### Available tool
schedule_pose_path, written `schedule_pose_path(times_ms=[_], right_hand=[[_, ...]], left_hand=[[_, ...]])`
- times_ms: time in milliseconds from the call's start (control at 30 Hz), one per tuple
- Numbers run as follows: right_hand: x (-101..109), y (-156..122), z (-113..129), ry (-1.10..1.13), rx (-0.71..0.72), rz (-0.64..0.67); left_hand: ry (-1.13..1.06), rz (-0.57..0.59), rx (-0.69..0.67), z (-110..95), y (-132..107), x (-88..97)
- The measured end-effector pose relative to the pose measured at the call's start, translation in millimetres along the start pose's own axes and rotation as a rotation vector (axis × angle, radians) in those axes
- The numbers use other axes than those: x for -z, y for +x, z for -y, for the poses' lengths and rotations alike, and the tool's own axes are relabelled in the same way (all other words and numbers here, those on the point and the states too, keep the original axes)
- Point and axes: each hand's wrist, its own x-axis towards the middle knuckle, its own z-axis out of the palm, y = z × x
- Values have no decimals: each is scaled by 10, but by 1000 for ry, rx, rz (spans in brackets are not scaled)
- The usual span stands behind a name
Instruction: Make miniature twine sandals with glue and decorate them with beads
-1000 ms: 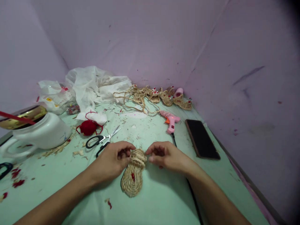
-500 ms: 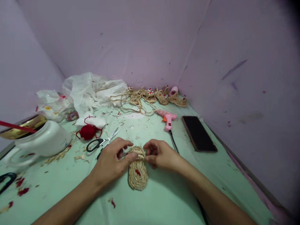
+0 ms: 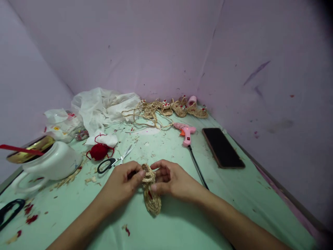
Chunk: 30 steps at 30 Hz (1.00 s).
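A small slipper of coiled straw rope (image 3: 153,206), with a strap across its upper part and a red mark on its sole, is held between my hands above the cloth. My left hand (image 3: 126,180) pinches its upper left side, thumb by the strap. On the opposite edge, the thumb of my right hand (image 3: 173,178) presses near the middle while its curled fingers sit beside the top. Left of my left hand lie open scissors (image 3: 110,163) with black handles, partly covered by that hand. Their blades point away from me.
Beyond my hands lie a pink glue gun (image 3: 186,133) with a black cord and a phone (image 3: 223,147). A red yarn ball (image 3: 99,152), white teapot-like vessel (image 3: 56,161) and plastic bags (image 3: 104,106) stand left. Finished-looking straw slippers (image 3: 179,108) line the wall beside loose rope (image 3: 149,113).
The slipper has turned partly onto its side and tilted in my hands. My right thumb has moved down along its edge. The camera view has shifted slightly.
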Motion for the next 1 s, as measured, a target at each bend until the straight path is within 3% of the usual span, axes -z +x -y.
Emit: schedule_pose_path(times_ms=[133, 267, 367, 467, 733, 867, 933, 1000], right_hand=[[-44, 7, -22, 7, -5, -55], [-48, 18, -13, 22, 18, -91], [-54, 13, 2, 30, 6, -109], [-51, 10, -4, 33, 18, -116], [-33, 39, -38, 37, 19, -146], [-7, 48, -25, 83, -7, -91], [20, 56, -23, 95, -24, -56], [52, 68, -25, 98, -24, -32]], left_hand=[[105, -152, -99, -9, -49, -43], [205, -330, -425, 16, -113, -108], [261, -400, -654, 58, -148, -150], [295, -369, -732, 84, -153, -160], [251, -146, -699, 16, -151, -112], [182, -270, -639, 27, -140, -80], [150, -355, -537, 52, -105, -45], [139, -360, -373, 81, -52, -15]])
